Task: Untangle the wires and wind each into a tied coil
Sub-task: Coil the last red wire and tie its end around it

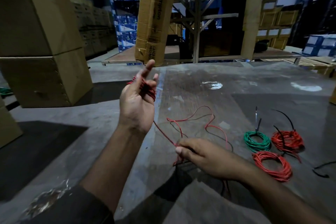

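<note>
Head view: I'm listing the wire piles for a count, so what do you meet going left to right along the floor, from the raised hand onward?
Left hand wound with red wire → right hand pinching the loose red wire → green coil → near red coil → far red coil, with a black tie.
</note>
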The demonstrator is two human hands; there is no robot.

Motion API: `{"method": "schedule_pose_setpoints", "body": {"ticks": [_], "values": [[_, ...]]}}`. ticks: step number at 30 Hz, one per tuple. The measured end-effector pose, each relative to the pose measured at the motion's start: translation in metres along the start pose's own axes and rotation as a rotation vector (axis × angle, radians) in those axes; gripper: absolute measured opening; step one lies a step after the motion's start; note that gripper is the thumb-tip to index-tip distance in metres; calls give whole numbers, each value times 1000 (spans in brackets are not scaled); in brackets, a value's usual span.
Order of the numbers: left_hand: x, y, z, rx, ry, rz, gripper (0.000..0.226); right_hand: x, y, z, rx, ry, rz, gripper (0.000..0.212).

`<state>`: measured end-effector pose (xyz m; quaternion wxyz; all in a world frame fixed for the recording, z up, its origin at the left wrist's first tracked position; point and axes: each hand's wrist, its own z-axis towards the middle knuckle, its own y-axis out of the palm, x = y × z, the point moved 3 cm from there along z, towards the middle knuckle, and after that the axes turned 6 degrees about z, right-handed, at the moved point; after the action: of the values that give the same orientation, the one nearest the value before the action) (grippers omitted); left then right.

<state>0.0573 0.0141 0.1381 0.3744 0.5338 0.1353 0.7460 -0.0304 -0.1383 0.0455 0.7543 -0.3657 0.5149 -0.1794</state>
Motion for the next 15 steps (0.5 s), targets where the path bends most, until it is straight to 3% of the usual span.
{"method": "schedule_pose_setpoints", "body": {"ticks": [4,7,9,12,15], "values": [[-27,-14,-4,-39,55,600,34,-26,-29,-4,286,-128,2,25],[-40,-9,-11,-165,17,822,30,-30,-47,-6,455,-123,-19,33],[-41,-7,-9,-140,-34,765,26,-31,-50,-8,475,-122,4,33],[-38,-20,6,72,-140,349,20,-31,-42,-12,330,-149,-44,27],[-33,-37,16,181,-220,79,31,-27,-38,-14,280,-156,-48,21]]}}
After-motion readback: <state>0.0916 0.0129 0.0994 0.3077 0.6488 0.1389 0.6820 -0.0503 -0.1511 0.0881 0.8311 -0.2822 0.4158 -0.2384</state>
